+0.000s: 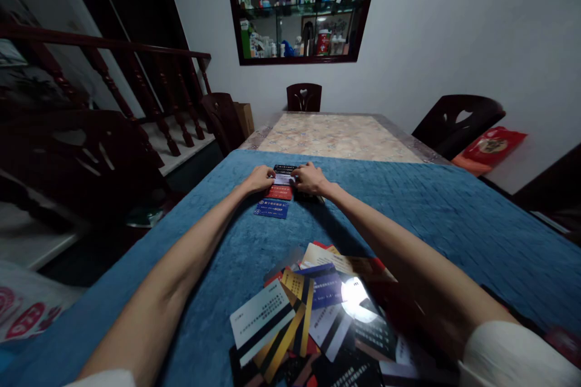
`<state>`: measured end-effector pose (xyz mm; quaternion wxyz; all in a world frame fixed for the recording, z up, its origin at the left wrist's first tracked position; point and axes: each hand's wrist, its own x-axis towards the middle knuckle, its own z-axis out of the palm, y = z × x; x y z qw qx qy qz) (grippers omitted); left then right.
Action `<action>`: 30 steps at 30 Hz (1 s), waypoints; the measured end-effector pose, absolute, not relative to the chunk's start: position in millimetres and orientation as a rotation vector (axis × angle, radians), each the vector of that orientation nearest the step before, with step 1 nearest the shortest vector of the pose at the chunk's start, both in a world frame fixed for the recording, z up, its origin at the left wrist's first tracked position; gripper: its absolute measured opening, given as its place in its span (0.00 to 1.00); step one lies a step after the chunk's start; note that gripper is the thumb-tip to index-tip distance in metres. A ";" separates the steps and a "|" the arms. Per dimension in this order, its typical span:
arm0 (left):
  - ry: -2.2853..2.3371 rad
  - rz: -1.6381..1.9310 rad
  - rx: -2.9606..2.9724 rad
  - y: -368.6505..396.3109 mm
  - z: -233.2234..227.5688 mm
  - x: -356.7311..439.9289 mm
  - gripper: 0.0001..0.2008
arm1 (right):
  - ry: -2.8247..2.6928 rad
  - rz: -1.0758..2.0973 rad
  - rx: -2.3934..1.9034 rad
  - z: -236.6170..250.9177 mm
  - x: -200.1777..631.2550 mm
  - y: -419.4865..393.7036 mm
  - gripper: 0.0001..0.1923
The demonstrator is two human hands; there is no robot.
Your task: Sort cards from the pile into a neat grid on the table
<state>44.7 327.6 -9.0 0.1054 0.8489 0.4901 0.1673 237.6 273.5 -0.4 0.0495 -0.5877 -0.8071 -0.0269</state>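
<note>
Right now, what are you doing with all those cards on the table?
A person reaches both arms out over a blue cloth on the table. The left hand and right hand both touch a pale card in a short row of cards: a black card beyond it, a red card and a blue card nearer. Close to the person lies a messy pile of cards, overlapping each other.

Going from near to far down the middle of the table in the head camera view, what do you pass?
Loose pile of cards → blue card → red card → pale card between left hand and right hand → bare marble tabletop → far chair.
</note>
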 end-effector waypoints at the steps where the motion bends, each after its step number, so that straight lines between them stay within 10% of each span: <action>1: 1.442 0.512 2.504 326.5 -9.1 44.3 0.17 | -2.457 -0.082 -1.788 1.3 239.6 271.0 0.20; 30: 0.778 0.811 2.785 147.6 7.0 112.2 0.09 | -2.325 -0.246 -1.573 4.8 360.6 78.4 0.11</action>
